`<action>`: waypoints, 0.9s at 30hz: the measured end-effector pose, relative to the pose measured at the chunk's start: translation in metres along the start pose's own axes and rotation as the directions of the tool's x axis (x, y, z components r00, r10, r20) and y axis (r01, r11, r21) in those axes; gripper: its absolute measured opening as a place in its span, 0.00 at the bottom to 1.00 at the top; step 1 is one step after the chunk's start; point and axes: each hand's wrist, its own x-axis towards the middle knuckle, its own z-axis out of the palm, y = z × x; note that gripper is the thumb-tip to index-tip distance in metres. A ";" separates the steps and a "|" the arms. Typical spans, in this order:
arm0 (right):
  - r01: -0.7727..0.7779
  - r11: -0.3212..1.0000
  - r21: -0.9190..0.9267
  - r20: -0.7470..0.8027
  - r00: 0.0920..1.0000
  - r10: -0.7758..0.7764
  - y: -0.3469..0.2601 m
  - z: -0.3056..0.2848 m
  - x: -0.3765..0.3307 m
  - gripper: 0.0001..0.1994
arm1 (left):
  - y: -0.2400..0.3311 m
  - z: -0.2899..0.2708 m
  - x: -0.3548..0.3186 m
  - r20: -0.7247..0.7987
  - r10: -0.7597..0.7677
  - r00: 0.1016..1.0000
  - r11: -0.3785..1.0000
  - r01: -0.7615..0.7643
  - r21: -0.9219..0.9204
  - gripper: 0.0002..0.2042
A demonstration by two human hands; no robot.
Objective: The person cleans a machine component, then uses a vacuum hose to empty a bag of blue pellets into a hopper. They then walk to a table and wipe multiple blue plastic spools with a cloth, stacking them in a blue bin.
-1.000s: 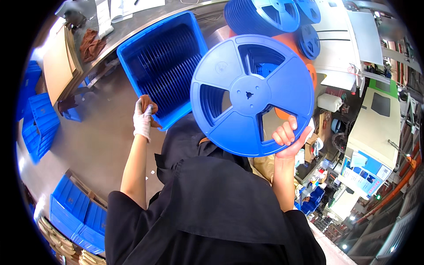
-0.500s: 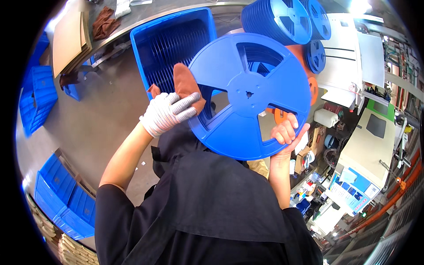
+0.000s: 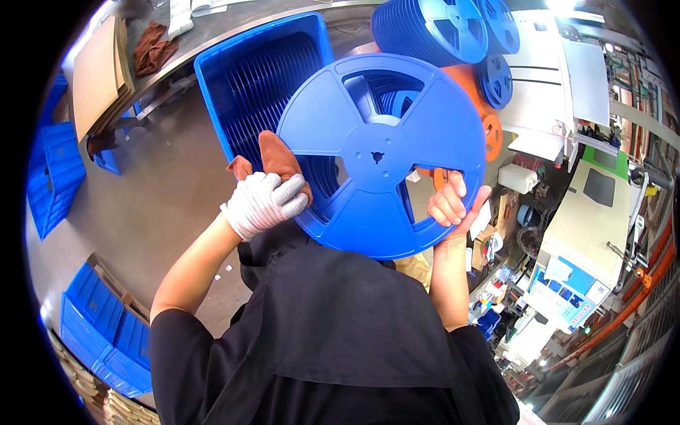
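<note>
A large blue plastic reel (image 3: 379, 156) with three spoke openings fills the middle of the view. My right hand (image 3: 453, 205), bare, grips its lower right rim through one opening. My left hand (image 3: 265, 202) wears a white knit glove and holds a brown cloth (image 3: 276, 157) pressed against the reel's left edge. Behind the reel stands a blue bin (image 3: 234, 78) filled with upright blue reels.
A stack of blue reels (image 3: 425, 28) lies at the top, with orange reels (image 3: 489, 131) beside it. A white machine cabinet (image 3: 552, 78) is at the right. Blue crates (image 3: 49, 177) sit at the left and lower left (image 3: 106, 333). Cardboard (image 3: 95, 71) rests on a bench.
My left hand rose from low beside the bin, brought the brown cloth up and now presses it on the reel's left edge. The reel has shifted slightly lower and left.
</note>
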 end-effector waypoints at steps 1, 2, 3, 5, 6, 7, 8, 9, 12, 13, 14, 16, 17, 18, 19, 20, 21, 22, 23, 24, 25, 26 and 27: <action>-0.011 1.000 -0.020 0.034 0.999 0.012 -0.001 0.001 0.005 0.27 | -0.001 -0.001 -0.001 0.000 -0.003 1.000 1.000 0.003 -0.027 0.12; 0.016 0.987 -0.158 -0.085 0.996 -0.030 -0.002 0.006 0.010 0.29 | -0.003 -0.002 -0.003 0.000 -0.007 1.000 0.999 0.007 -0.053 0.12; 0.024 0.955 -0.295 -0.195 0.977 -0.085 -0.004 0.015 0.015 0.32 | -0.003 -0.002 -0.006 0.005 -0.070 0.998 0.990 0.070 -0.121 0.14; -0.001 0.900 -0.436 -0.347 0.923 -0.168 -0.006 0.017 0.027 0.40 | -0.002 -0.001 -0.016 -0.151 -0.268 0.951 0.905 0.195 -0.377 0.20; 0.006 0.922 -0.386 -0.425 0.886 -0.184 -0.003 0.020 0.030 0.39 | 0.003 0.009 -0.025 -0.248 -0.389 0.887 0.817 0.208 -0.538 0.22; -0.023 0.890 -0.456 -0.363 0.917 -0.162 0.000 0.015 0.034 0.38 | 0.020 0.008 -0.034 0.039 -0.679 0.733 0.300 0.326 -0.897 0.19; -0.044 0.851 -0.523 -0.304 0.943 -0.138 0.003 0.013 0.037 0.38 | 0.032 -0.002 -0.039 0.344 -0.750 0.565 -0.264 0.221 -0.939 0.12; -0.063 0.846 -0.529 -0.288 0.951 -0.109 0.008 0.013 0.040 0.37 | 0.034 -0.005 -0.039 0.376 -0.765 0.523 -0.386 0.095 -0.918 0.12; -0.169 0.790 -0.590 -0.402 0.909 -0.106 0.017 0.007 0.036 0.35 | 0.028 -0.010 -0.061 0.570 -0.742 0.352 -0.631 -0.082 -0.771 0.18; -0.183 0.799 -0.573 -0.453 0.883 -0.123 0.020 0.008 0.035 0.34 | 0.025 0.002 -0.075 0.582 -0.750 0.316 -0.637 -0.105 -0.764 0.19; -0.197 0.823 -0.533 -0.465 0.881 -0.091 0.017 0.005 0.035 0.32 | 0.023 0.010 -0.085 0.593 -0.757 0.275 -0.641 -0.135 -0.756 0.20; -0.306 0.802 -0.513 -0.552 0.833 -0.035 0.018 0.007 0.037 0.31 | 0.021 0.020 -0.102 0.602 -0.758 0.251 -0.647 -0.164 -0.745 0.20; -0.343 0.776 -0.529 -0.563 0.826 -0.019 0.018 0.005 0.038 0.27 | 0.019 0.024 -0.109 0.607 -0.757 0.243 -0.650 -0.178 -0.739 0.21; -0.335 0.777 -0.533 -0.590 0.806 -0.058 0.023 0.003 0.040 0.26 | 0.018 0.029 -0.117 0.595 -0.759 0.264 -0.647 -0.204 -0.735 0.22; -0.328 0.775 -0.540 -0.616 0.782 -0.099 0.026 0.002 0.041 0.25 | 0.017 0.031 -0.120 0.584 -0.760 0.287 -0.646 -0.232 -0.727 0.24; -0.320 0.773 -0.547 -0.640 0.755 -0.140 0.029 0.001 0.043 0.24 | 0.016 0.032 -0.124 0.571 -0.760 0.311 -0.646 -0.258 -0.719 0.25; -0.310 0.768 -0.561 -0.653 0.736 -0.180 0.032 0.001 0.045 0.20 | 0.017 0.034 -0.127 0.572 -0.762 0.304 -0.645 -0.269 -0.716 0.24; -0.297 0.775 -0.558 -0.646 0.741 -0.181 0.035 -0.001 0.046 0.20 | 0.017 0.030 -0.124 0.567 -0.764 0.307 -0.641 -0.265 -0.720 0.24; -0.283 0.783 -0.554 -0.640 0.747 -0.183 0.037 -0.004 0.047 0.20 | 0.017 0.026 -0.122 0.563 -0.766 0.310 -0.638 -0.259 -0.725 0.23; -0.268 0.791 -0.550 -0.633 0.751 -0.186 0.039 -0.006 0.047 0.20 | 0.017 0.023 -0.122 0.560 -0.767 0.314 -0.636 -0.253 -0.729 0.22; -0.268 0.783 -0.561 -0.639 0.741 -0.204 0.041 -0.004 0.047 0.21 | 0.017 0.024 -0.123 0.561 -0.766 0.314 -0.638 -0.259 -0.726 0.22; -0.254 0.796 -0.549 -0.629 0.753 -0.194 0.042 -0.005 0.046 0.21 | 0.017 0.026 -0.124 0.563 -0.764 0.314 -0.640 -0.263 -0.722 0.22; -0.239 0.809 -0.537 -0.619 0.763 -0.185 0.042 -0.006 0.045 0.21 | 0.017 0.027 -0.125 0.565 -0.762 0.316 -0.643 -0.266 -0.718 0.22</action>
